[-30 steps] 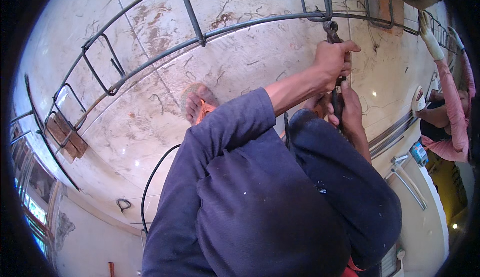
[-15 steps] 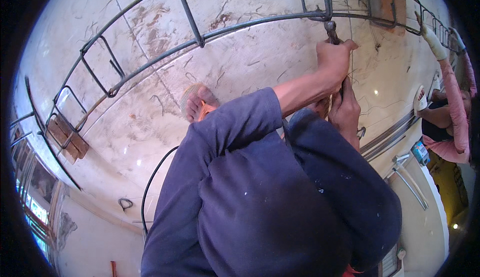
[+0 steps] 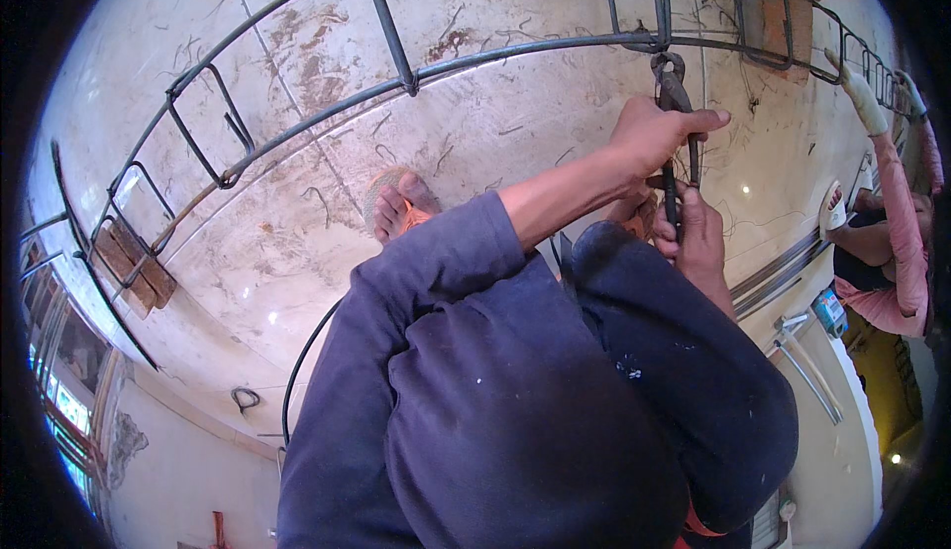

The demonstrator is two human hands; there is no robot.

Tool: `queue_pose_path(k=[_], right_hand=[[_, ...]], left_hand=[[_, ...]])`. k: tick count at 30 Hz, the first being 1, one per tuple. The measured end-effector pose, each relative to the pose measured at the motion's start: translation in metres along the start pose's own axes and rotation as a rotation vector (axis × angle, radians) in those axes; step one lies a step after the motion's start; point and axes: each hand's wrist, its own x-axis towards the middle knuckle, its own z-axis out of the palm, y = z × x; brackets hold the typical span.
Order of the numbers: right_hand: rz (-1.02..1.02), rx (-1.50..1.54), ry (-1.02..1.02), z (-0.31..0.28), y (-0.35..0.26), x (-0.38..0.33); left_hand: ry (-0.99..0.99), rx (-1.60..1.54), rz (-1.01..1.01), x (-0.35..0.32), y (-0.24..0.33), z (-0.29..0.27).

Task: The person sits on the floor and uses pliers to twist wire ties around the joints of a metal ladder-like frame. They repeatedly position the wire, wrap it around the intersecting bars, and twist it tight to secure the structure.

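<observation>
While the pincers (image 3: pixel 674 88) bite the upper long bar of the rebar cage (image 3: pixel 396 54), their nose sits where a stirrup crosses that bar. Left hand (image 3: pixel 656 136) is closed round the upper handle just below the bar; right hand (image 3: pixel 696 235) grips the lower handle. Below the bar, a sandalled foot (image 3: pixel 398 204) rests on the stained floor (image 3: pixel 297 242). Beyond the pincers, another person's gloved hand (image 3: pixel 858 93) touches the cage.

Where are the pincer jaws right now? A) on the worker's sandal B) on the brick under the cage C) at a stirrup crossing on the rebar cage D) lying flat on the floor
C: both hands, left hand and right hand, grip the pincers, whose head meets the rebar cage where a stirrup crosses the long bar.
</observation>
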Motion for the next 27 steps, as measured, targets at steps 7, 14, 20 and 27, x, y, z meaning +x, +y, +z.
queue_pose_path(k=[7,14,20,27], right_hand=[[0.339,0.726,-0.314,-0.022,-0.004,-0.007],[-0.464,-1.094,0.528,0.001,-0.015,-0.031],[-0.255,-0.536,0.299,-0.015,0.005,-0.012],[0.456,0.921,-0.529,-0.048,0.010,-0.009]], left_hand=[[-0.255,-0.704,-0.062,0.007,-0.001,0.025],[0.028,-0.694,-0.020,0.005,0.012,0.046],[0.095,-0.193,0.021,0.013,0.001,0.035],[-0.056,-0.778,-0.143,0.000,0.010,0.039]])
